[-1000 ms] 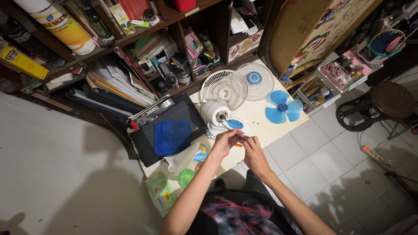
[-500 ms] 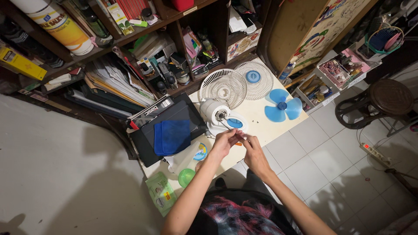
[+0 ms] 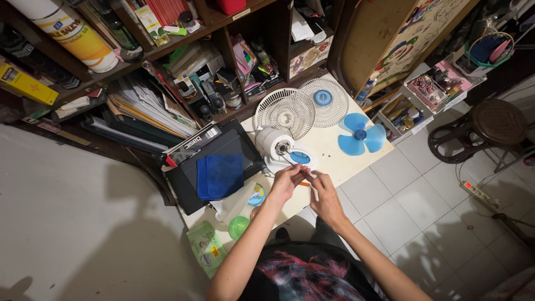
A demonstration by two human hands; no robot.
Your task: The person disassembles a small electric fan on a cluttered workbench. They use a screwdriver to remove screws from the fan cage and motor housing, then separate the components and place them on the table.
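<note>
From the head camera, the fan is lying dismantled: the rear grille (image 3: 288, 113), front grille (image 3: 329, 101) and blue blade (image 3: 361, 134) are sitting apart on the cream table (image 3: 340, 161); only the motor housing (image 3: 277, 146) is being worked on. The left hand (image 3: 288, 183) and right hand (image 3: 325, 196) are pinching together just below it; what they are pinching is too small to tell.

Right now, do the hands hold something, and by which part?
Both hands, left hand and right hand, pinch a small thin orange-tipped thing between fingertips, beside the fan motor. What it is cannot be told.
</note>
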